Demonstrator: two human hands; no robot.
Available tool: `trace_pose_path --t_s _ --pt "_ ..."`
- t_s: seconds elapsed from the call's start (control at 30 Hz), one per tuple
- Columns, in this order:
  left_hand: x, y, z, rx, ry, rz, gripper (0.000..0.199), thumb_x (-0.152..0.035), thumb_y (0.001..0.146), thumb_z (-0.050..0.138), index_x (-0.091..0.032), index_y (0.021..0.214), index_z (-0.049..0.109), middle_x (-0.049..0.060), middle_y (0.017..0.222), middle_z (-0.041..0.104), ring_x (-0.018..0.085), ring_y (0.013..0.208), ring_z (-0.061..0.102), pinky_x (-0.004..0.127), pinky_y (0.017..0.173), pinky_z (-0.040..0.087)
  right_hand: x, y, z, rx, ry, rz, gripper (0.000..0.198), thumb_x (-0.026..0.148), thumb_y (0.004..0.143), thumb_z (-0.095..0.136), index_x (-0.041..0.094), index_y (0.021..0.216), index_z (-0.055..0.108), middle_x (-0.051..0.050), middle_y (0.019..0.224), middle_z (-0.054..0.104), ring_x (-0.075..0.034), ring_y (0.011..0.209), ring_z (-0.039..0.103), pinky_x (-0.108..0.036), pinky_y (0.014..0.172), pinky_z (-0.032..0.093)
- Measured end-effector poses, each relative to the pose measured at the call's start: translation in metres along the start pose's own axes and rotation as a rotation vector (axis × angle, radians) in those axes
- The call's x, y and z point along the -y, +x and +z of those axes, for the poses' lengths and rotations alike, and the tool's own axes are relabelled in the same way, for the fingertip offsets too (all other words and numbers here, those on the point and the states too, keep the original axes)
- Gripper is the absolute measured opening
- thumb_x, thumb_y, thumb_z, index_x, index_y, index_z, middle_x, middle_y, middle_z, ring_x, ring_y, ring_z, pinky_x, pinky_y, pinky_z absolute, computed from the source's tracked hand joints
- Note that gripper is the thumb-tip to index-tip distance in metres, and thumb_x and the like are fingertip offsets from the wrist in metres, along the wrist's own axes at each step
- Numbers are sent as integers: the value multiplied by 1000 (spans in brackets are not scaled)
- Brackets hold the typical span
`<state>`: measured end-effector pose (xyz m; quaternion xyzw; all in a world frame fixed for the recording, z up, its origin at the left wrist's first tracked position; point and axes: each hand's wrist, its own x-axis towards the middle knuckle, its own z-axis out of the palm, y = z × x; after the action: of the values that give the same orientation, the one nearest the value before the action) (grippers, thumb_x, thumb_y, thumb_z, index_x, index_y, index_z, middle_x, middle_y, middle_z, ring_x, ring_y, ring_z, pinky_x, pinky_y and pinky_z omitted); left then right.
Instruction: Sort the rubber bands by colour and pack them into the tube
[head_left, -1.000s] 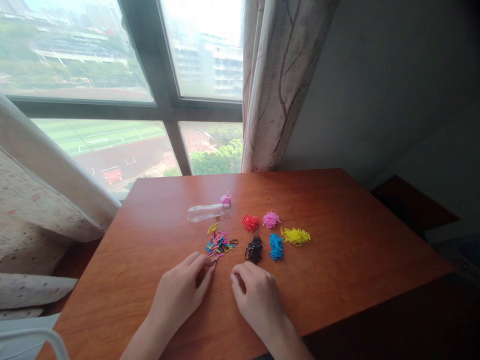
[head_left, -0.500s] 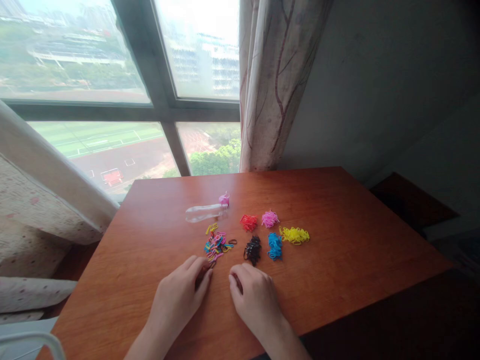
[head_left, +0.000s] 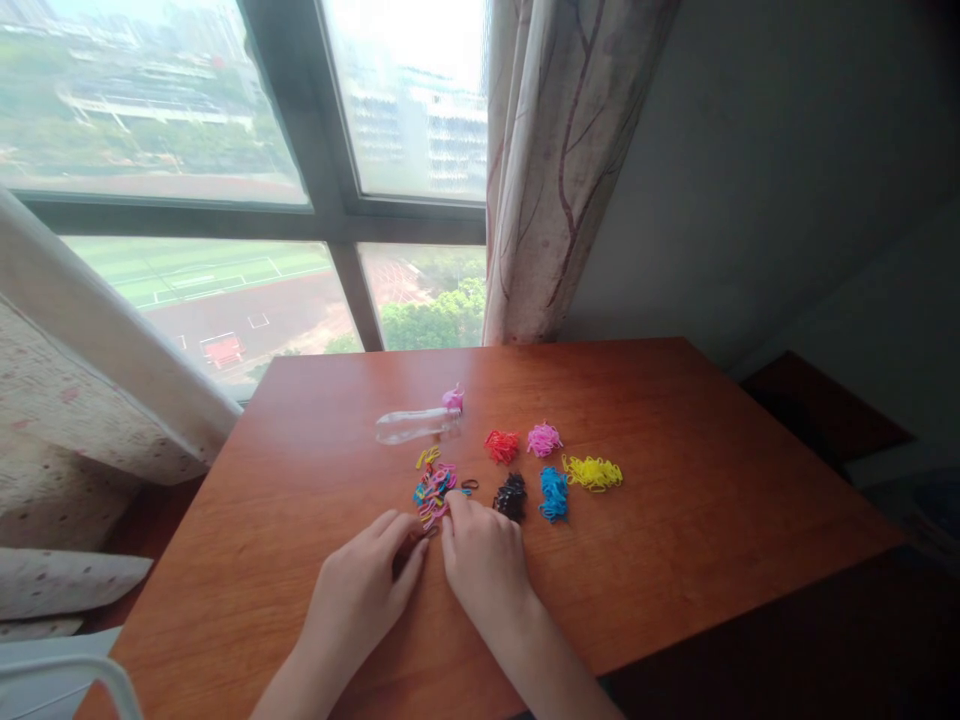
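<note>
The loose multicoloured rubber-band pile [head_left: 430,487] is now reached by the right hand [head_left: 485,552], suggesting picking; the left hand [head_left: 369,572] is curled beside it; neither grip can be told.

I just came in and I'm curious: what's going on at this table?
A person has both hands at a mixed pile of small coloured loops. The right hand has its fingertips at the pile's near edge; the left hand is beside it, a dark loop at its fingertips. Whether either grips anything is unclear. To the right lie single-colour piles: red, pink, black, blue and yellow.
</note>
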<state>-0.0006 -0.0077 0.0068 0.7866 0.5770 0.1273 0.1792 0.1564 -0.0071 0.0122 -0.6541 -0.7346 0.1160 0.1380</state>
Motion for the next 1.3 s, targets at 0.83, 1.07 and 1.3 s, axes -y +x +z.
trace_pose_path --t_s 0.83,1.07,1.3 --pt "7 -1 2 -7 -49 20 16 -29 95 44 -24 91 59 0 89 67 17 81 65 26 69 45 -7 2 0 34 -2 42 10 21 96 50 23 94 59 -2 86 72 -20 76 68 -26 57 33" --pt "6 0 3 -9 -30 25 15 -28 94 45 -25 92 59 -1 90 68 17 82 66 26 69 45 -4 3 -5 10 -10 19 9 18 93 53 22 90 61 -2 84 72 -18 74 68 -26 55 29" --pt "7 0 3 -3 -8 23 16 -29 95 44 -25 91 59 -1 91 67 18 82 67 26 68 44 -56 22 -50 -159 32 121 11 24 93 55 24 88 65 1 78 72 -15 70 65 -25 58 29"
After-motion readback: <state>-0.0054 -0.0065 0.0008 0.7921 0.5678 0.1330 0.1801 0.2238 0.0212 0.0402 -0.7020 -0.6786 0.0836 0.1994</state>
